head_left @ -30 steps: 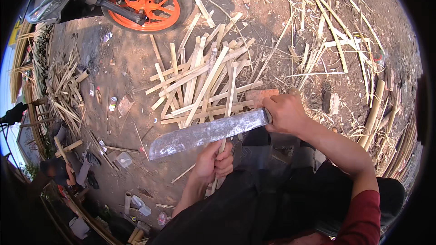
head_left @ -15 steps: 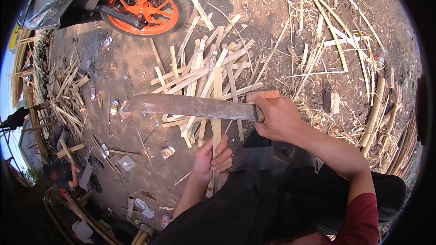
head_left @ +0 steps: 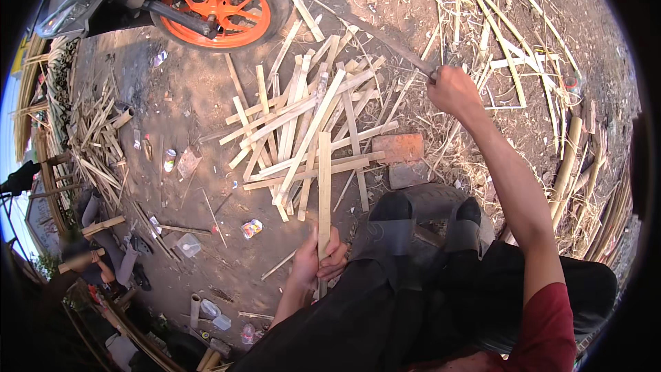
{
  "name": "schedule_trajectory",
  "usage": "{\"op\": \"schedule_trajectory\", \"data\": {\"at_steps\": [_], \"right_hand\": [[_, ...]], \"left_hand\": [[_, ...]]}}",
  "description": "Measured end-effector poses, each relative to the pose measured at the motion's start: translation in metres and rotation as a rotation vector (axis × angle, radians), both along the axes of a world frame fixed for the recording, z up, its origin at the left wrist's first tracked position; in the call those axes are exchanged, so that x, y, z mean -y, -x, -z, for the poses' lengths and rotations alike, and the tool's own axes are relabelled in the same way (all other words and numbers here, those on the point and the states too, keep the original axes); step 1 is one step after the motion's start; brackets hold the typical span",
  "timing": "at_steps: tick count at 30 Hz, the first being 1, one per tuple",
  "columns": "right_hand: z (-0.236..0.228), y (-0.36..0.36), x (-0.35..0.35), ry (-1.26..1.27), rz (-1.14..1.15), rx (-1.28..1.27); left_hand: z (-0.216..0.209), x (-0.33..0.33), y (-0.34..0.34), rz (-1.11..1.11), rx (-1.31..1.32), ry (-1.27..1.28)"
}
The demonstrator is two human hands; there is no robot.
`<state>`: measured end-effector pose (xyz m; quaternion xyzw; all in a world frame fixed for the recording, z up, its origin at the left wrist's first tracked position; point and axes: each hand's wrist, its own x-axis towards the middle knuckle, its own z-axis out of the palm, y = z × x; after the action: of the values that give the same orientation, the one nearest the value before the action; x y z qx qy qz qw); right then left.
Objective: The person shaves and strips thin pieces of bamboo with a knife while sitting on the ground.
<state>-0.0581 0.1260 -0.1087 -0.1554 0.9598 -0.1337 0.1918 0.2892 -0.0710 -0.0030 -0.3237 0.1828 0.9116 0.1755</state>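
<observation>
My left hand (head_left: 307,262) is wrapped round the lower part of a pale split bamboo strip (head_left: 324,186), which stands lengthwise in front of my lap. Out to the upper right, my right hand (head_left: 454,91) grips the handle of a machete (head_left: 392,43). Its long dark blade slants up and to the left, apart from the strip, and is seen almost edge-on. Beyond the strip's upper end, a loose pile of cut bamboo strips (head_left: 301,114) lies crisscrossed on the dirt.
A reddish brick (head_left: 398,148) lies right of the pile, in front of my feet. A motorcycle wheel (head_left: 217,10) with an orange rim stands at the upper left. More bamboo pieces (head_left: 100,141) are heaped at the left, where another person (head_left: 103,262) sits. Long strips (head_left: 506,55) lie scattered at the upper right.
My right hand has swung the machete up and away to the right, from across the strip. The strip in my left hand has dropped slightly toward me.
</observation>
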Motion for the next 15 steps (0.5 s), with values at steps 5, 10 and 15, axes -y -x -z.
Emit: {"op": "schedule_trajectory", "data": {"at_steps": [5, 10, 15], "right_hand": [[-0.018, -0.038, 0.003, 0.293, 0.334, 0.498], [-0.023, -0.116, 0.023, 0.968, 0.557, 1.151], [-0.009, -0.139, 0.036, 1.008, 0.607, 1.113]], "left_hand": [[0.011, 0.027, 0.002, -0.070, 0.017, 0.207], [0.050, 0.012, 0.050, 0.442, 0.118, 0.475], [0.058, -0.005, 0.069, 0.541, 0.104, 0.536]]}}
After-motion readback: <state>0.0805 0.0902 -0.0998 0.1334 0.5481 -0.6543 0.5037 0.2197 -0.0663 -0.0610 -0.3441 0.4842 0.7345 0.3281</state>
